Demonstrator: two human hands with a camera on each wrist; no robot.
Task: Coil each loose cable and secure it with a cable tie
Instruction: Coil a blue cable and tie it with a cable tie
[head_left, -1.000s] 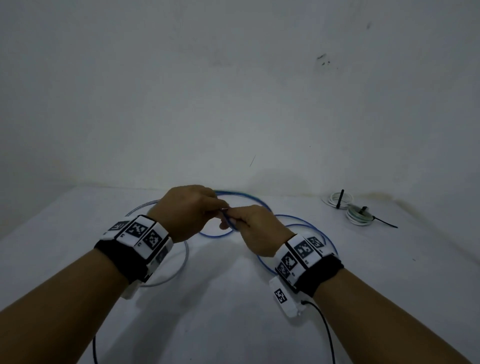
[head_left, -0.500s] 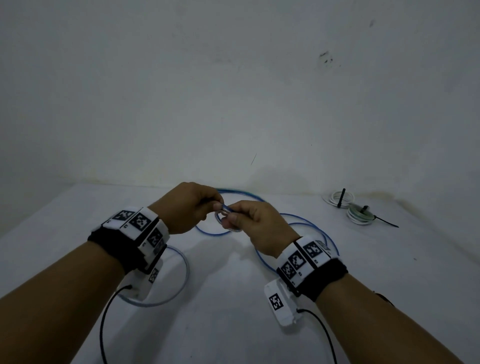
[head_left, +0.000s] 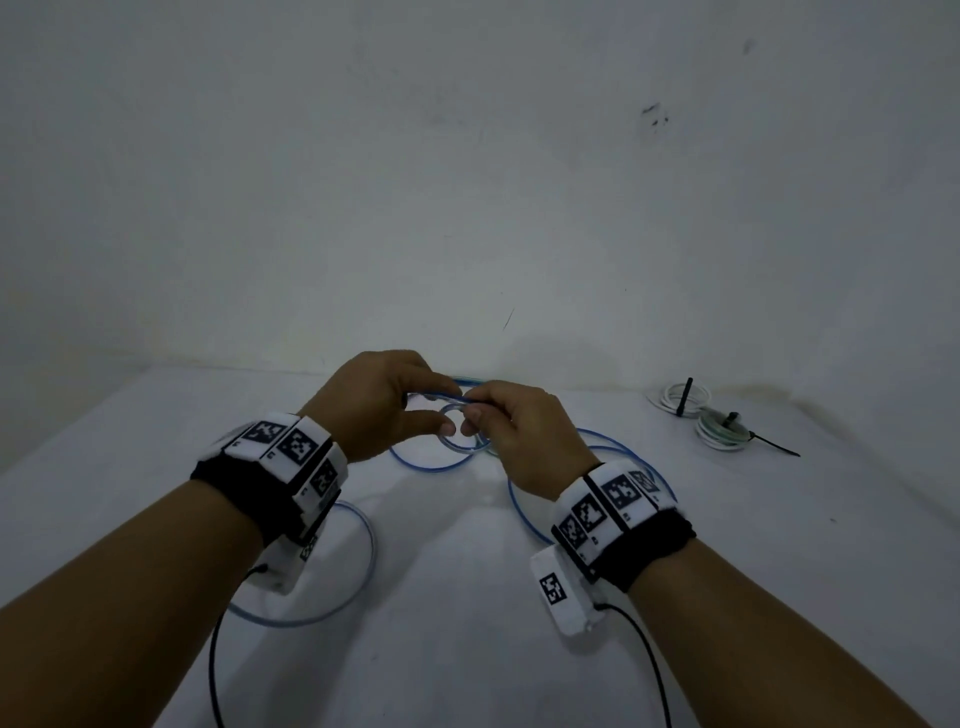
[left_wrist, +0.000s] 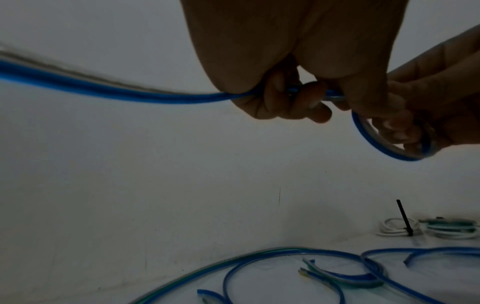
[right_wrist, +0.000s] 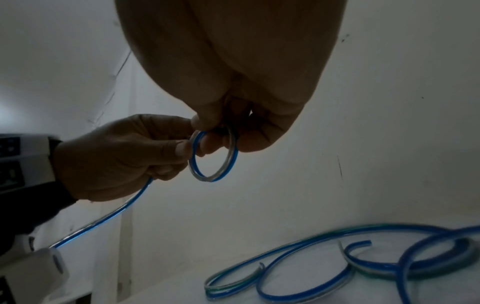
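A blue cable (head_left: 524, 512) lies in wide loops on the white table (head_left: 467, 649). Both hands are raised above it, close together. My right hand (head_left: 511, 434) pinches a small loop (right_wrist: 213, 156) of the blue cable (left_wrist: 376, 144). My left hand (head_left: 379, 402) grips the same cable just beside the loop (head_left: 458, 434), and the strand runs out behind its fingers (left_wrist: 103, 92). The cable's loose ends (right_wrist: 358, 245) rest on the table below.
Two finished coils, one white (head_left: 678, 399) and one greenish (head_left: 722, 431), each with a black cable tie (head_left: 684, 397), sit at the table's back right by the wall. Black sensor leads (head_left: 215, 649) hang from both wrists.
Both hands have risen a little. The pinched bit of cable between them has been bent round into a small closed loop held by the right hand.
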